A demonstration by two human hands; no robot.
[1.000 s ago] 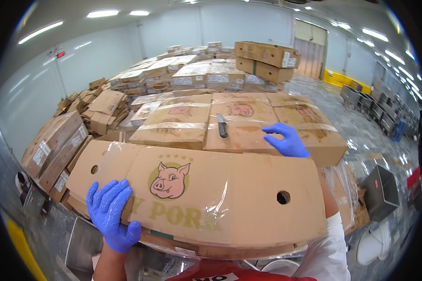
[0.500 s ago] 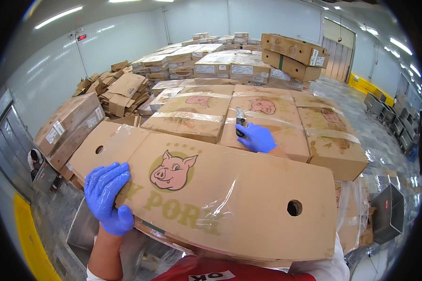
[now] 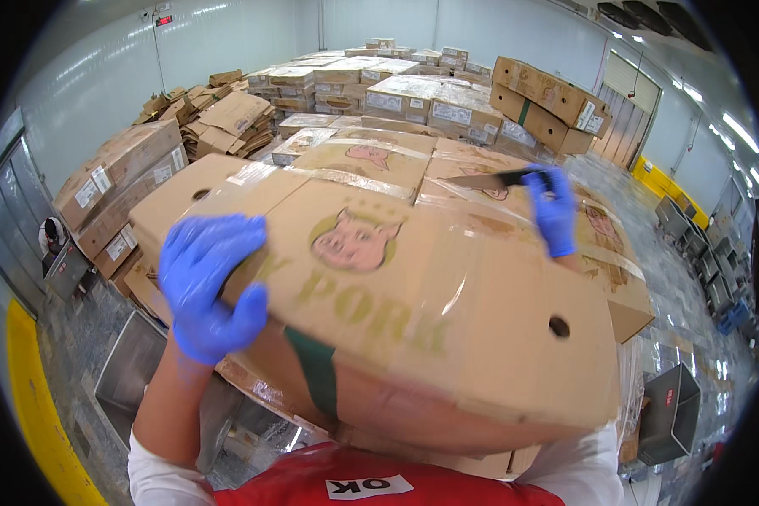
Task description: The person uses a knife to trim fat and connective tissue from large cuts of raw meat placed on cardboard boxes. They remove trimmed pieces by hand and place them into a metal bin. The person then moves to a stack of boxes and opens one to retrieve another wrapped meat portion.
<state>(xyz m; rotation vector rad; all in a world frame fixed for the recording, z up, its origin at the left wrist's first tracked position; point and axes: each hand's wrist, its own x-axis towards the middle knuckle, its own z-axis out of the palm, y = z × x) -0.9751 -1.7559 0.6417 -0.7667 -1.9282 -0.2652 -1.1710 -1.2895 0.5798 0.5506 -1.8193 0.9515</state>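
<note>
A long cardboard box (image 3: pixel 489 312) printed with a pig's head lies in front of me, tilted and blurred by motion. A green strap (image 3: pixel 314 367) crosses its near side. My left hand (image 3: pixel 211 282), in a blue glove, lies over the left near edge of the lid, fingers stretched and thumb apart. Beyond the far right edge, my right hand (image 3: pixel 555 219), also blue-gloved, is closed round the dark handle of a knife (image 3: pixel 479 180). The blade points left, above the boxes behind. My right forearm is mostly hidden by the near box.
Taped boxes (image 3: pixel 371 156) stand just behind, with more stacks (image 3: pixel 396 93) at the back. Flattened cardboard (image 3: pixel 228 122) is heaped at the left, beside stacked cartons (image 3: pixel 114 181). Grey bins (image 3: pixel 670 413) stand on the right and lower left. A person (image 3: pixel 52 236) is far left.
My right hand has moved right and up with the knife, whose blade now shows in full. The near box has tipped, exposing more of its near side and strap. My view has shifted.
</note>
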